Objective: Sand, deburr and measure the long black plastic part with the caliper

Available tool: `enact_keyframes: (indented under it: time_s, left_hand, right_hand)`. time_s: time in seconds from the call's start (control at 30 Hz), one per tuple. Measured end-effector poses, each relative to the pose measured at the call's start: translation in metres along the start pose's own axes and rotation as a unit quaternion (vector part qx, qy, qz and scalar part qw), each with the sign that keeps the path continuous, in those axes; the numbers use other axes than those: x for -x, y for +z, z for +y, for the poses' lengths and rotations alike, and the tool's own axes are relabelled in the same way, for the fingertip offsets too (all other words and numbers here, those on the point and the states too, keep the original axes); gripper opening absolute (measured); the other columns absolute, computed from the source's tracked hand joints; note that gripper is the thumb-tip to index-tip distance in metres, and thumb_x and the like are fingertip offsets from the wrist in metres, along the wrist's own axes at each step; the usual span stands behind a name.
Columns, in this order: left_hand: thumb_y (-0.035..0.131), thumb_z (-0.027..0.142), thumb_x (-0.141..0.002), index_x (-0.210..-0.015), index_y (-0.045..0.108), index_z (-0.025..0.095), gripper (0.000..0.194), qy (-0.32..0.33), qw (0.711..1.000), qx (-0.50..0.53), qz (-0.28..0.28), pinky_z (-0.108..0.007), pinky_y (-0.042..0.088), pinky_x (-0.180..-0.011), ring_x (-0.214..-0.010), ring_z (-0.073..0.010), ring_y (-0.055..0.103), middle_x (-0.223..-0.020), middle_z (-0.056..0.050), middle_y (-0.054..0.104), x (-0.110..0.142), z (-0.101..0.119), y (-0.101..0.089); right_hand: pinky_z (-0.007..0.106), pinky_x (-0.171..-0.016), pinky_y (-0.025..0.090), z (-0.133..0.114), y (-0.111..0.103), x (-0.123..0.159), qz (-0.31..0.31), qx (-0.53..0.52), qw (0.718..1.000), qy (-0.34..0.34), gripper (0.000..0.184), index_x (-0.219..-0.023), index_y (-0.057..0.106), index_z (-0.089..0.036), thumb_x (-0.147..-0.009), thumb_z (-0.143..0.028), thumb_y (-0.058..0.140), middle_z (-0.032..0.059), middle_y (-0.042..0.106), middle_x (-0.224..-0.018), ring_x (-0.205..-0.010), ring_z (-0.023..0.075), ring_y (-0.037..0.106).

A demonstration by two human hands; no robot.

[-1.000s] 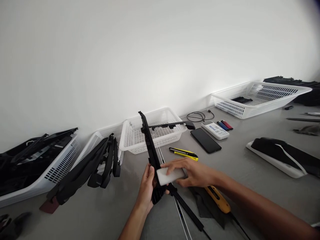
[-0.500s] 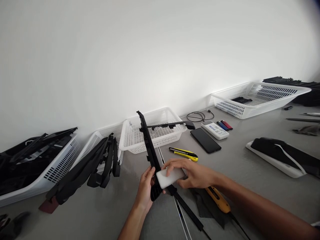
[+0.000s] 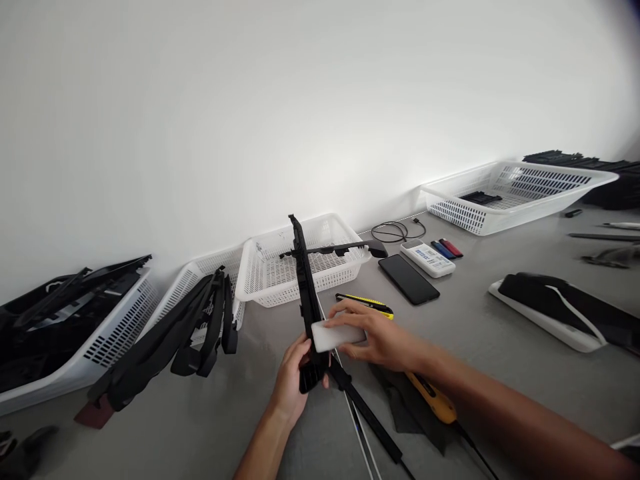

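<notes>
A long black plastic trim piece (image 3: 307, 287) stands tilted in my left hand (image 3: 290, 377), which is closed around its lower end. My right hand (image 3: 377, 333) is closed on a white sponge block (image 3: 333, 336), whose left end touches the side of the trim piece. Below my right hand lie a dark cloth (image 3: 400, 403) and a yellow-orange corded tool (image 3: 434, 399), both partly covered by the arm. Just beyond the fingers rests a yellow and black utility knife (image 3: 364, 304). A thin black bar with a cord (image 3: 373, 420) lies right of my left hand.
A white basket (image 3: 255, 288) with another black trim piece (image 3: 350, 247) across it stands behind. More black parts (image 3: 210, 327) fill baskets at left. A phone (image 3: 409, 280), a white device (image 3: 429, 259), a cable (image 3: 390, 231) and a white basket (image 3: 483, 223) are at right.
The trim piece has turned more upright, its top moving right. My right hand and the sponge have moved slightly up along it. My left hand keeps its hold.
</notes>
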State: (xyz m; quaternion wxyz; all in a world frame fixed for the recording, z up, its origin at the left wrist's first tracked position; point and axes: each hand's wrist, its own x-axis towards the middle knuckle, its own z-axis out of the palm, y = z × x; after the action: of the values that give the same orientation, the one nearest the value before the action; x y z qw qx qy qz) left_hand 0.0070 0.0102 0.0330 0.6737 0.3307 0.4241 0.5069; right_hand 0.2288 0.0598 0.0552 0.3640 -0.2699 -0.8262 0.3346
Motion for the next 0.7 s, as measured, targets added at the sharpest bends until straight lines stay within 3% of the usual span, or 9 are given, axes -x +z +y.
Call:
enact_keyframes:
  time_s: [0.1,0.2,0.27,0.37,0.53,0.63,0.7]
  left_hand:
    - [0.075,0.045,-0.092,-0.117,0.075,0.014,0.040,-0.006,0.999,0.007,-0.053,-0.022,0.051,-0.041,-0.064,-0.0181,0.067,-0.091,-0.009,0.075,0.002,0.004,0.001]
    - [0.069,0.049,-0.098,-0.114,0.072,0.017,0.036,-0.025,0.997,-0.010,-0.071,-0.016,0.031,-0.031,-0.043,-0.0066,0.047,-0.091,-0.005,0.073,0.004,0.003,0.001]
    - [0.066,0.051,-0.100,-0.109,0.071,0.018,0.034,-0.027,0.997,-0.026,-0.072,-0.015,0.025,-0.030,-0.039,-0.0039,0.041,-0.091,-0.005,0.073,0.005,0.001,0.001]
    - [0.064,0.056,-0.100,-0.103,0.070,0.018,0.039,-0.023,0.996,-0.032,-0.074,-0.016,0.024,-0.032,-0.039,-0.0044,0.041,-0.086,-0.004,0.072,0.006,0.000,0.004]
    - [0.060,0.069,-0.100,-0.091,0.069,0.018,0.053,-0.034,0.995,-0.043,-0.078,-0.018,0.024,-0.033,-0.037,-0.0058,0.036,-0.065,0.000,0.062,0.008,0.004,0.008]
    - [0.059,0.071,-0.099,-0.088,0.069,0.017,0.056,-0.027,0.996,-0.042,-0.072,-0.018,0.024,-0.033,-0.039,-0.0050,0.037,-0.071,-0.002,0.066,0.007,0.003,0.007]
    - [0.056,0.072,-0.100,-0.101,0.071,0.017,0.057,-0.021,0.996,-0.036,-0.077,-0.017,0.026,-0.033,-0.039,-0.0054,0.039,-0.077,-0.004,0.070,0.007,0.002,0.006]
  right_hand:
    - [0.043,-0.109,0.054,0.005,0.006,0.000,0.056,0.018,0.998,0.013,0.044,-0.140,0.073,-0.028,-0.097,-0.021,0.076,0.0110,0.068,-0.135,-0.124,0.0273,0.069]
    - [0.042,-0.107,0.056,0.009,0.007,0.000,0.046,-0.008,0.999,-0.002,0.041,-0.135,0.076,-0.028,-0.094,-0.026,0.080,0.0100,0.071,-0.131,-0.120,0.0271,0.071]
    - [0.043,-0.106,0.056,0.011,0.005,0.000,0.055,0.004,0.999,-0.001,0.040,-0.133,0.076,-0.027,-0.093,-0.024,0.079,0.0099,0.072,-0.130,-0.119,0.0272,0.071]
    - [0.043,-0.105,0.056,0.011,0.002,-0.001,0.089,0.038,0.995,0.017,0.043,-0.134,0.075,-0.027,-0.091,-0.018,0.076,0.0102,0.071,-0.133,-0.119,0.0274,0.072]
    - [0.045,-0.105,0.056,0.009,-0.004,-0.002,0.088,0.022,0.995,0.045,0.040,-0.129,0.077,-0.026,-0.089,-0.021,0.079,0.0103,0.073,-0.132,-0.120,0.0291,0.072]
    - [0.045,-0.106,0.055,0.006,-0.002,-0.003,0.090,0.032,0.995,0.041,0.043,-0.132,0.074,-0.025,-0.089,-0.022,0.081,0.0117,0.073,-0.134,-0.121,0.0294,0.072]
    - [0.043,-0.104,0.057,0.005,-0.001,-0.003,0.081,0.023,0.996,0.015,0.042,-0.128,0.076,-0.025,-0.087,-0.018,0.080,0.0104,0.074,-0.132,-0.118,0.0283,0.073]
